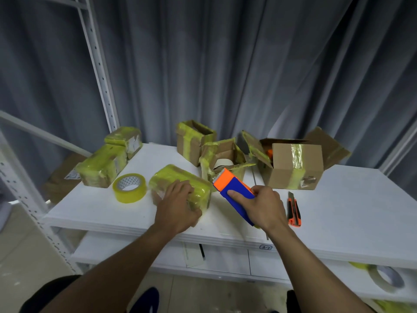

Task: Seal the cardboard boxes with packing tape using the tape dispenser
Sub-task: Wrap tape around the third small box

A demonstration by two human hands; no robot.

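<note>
Two hands busy: my left hand [178, 206] curls over the wrapped box [180, 180] to pin it steady, while my right hand [266, 206] grips the tape dispenser [234, 190] tight, just beside it, ready to tape. I count six boxes, three wrapped and three open, one loose tape roll [129, 188] and one knife [294, 210].

Dispenser [232, 187] blue w/ orange head; box [172, 176] brown, yellow-taped; tape roll [129, 195] yellow, triangle-print core; knife [294, 210] orange/black; bench [349, 199] white.
</note>
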